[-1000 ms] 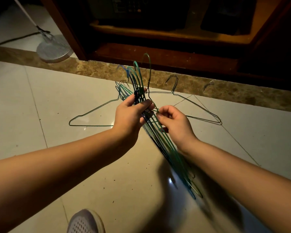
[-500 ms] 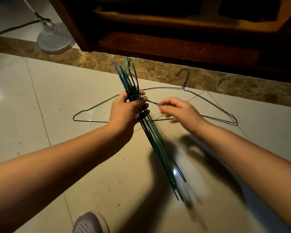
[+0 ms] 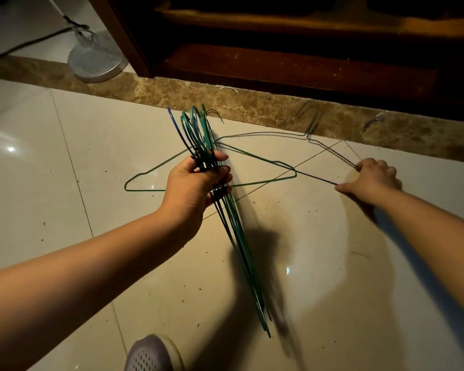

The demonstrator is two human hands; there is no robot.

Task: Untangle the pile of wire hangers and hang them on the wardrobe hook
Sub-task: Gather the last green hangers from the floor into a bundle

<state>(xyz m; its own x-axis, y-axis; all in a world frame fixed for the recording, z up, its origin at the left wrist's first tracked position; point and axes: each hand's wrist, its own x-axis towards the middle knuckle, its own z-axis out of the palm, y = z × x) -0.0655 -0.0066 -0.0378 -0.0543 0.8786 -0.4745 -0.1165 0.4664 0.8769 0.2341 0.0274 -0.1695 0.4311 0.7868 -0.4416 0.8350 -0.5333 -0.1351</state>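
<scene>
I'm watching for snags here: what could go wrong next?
The right hand grips one end of the dark hanger, whose wire crosses the green hanger on the floor; pulling could drag both or hook them together. The left hand holds the bundle tilted, long ends low near the shoe; loose wires might slip out or re-tangle.

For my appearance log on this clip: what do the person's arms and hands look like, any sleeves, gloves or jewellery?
The left forearm and right forearm are bare to the frame edge; no sleeve shows. The left hand and right hand wear no gloves, and no ring, watch, bracelet or marking is visible on wrists or fingers. Dim light could hide fine detail.
</scene>
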